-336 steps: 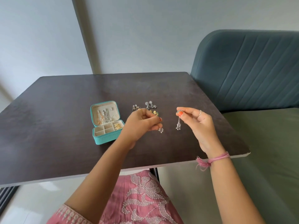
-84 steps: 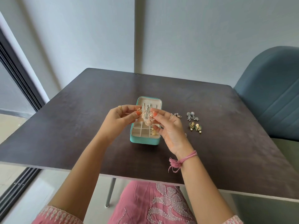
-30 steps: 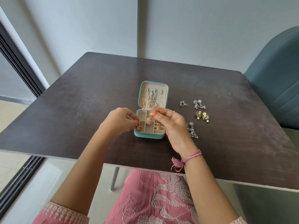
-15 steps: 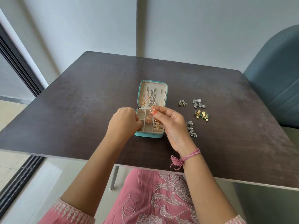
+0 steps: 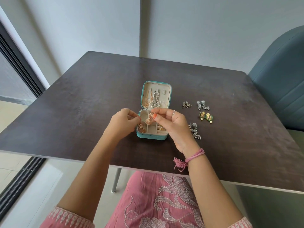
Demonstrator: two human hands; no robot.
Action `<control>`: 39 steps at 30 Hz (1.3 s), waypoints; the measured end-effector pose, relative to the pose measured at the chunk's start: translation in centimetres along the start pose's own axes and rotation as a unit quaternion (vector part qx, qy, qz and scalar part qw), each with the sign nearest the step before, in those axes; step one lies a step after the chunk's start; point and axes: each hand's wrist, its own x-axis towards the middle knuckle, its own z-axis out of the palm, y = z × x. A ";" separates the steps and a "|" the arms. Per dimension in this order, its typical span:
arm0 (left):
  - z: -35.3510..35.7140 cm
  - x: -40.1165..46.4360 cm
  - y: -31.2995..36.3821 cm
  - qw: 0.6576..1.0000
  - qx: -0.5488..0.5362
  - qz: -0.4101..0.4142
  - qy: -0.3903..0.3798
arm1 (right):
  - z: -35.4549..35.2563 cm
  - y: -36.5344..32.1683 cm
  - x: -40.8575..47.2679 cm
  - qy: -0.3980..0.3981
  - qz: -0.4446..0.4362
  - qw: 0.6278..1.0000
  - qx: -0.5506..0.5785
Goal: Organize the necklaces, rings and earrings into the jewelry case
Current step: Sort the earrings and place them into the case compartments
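Over the open jewelry case: right hand pinching a gold dome earring above the tray compartments, left hand fingertips closed together, contents indiscernible; risk, a loosened pinch dropping it astray.

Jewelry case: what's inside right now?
The lid holds a gold chain and a silver chain. The tray has a gold earring front left and gold pieces at right. The hands cover the rest.
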 end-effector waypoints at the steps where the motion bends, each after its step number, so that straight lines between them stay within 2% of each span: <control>1: 0.2 -0.1 -0.2 0.999 -0.031 -0.009 -0.002 | -0.1 -0.1 0.1 -0.002 0.000 1.000 -0.014; 8: 0.8 -1.1 -1.7 0.991 -0.136 -0.004 0.017 | 0.0 -0.2 1.4 -0.031 -0.008 0.990 -0.140; 12: 0.9 -1.3 -2.1 0.991 -0.132 0.011 0.030 | 0.1 0.0 2.0 -0.047 -0.020 0.977 -0.207; 21: 1.3 -1.3 -2.6 0.989 -0.128 0.042 0.059 | 0.2 0.0 2.1 -0.062 -0.031 0.956 -0.284; 27: 1.4 -1.3 -2.7 0.988 -0.131 0.047 0.064 | 0.4 -0.1 1.6 -0.022 -0.036 0.935 -0.353; 34: 1.5 -1.4 -2.8 0.987 -0.137 0.053 0.071 | 1.7 0.5 0.8 0.056 -0.034 0.933 -0.355; 39: 1.5 -1.4 -2.8 0.986 -0.143 0.052 0.068 | 1.9 0.3 0.2 0.060 -0.050 0.922 -0.379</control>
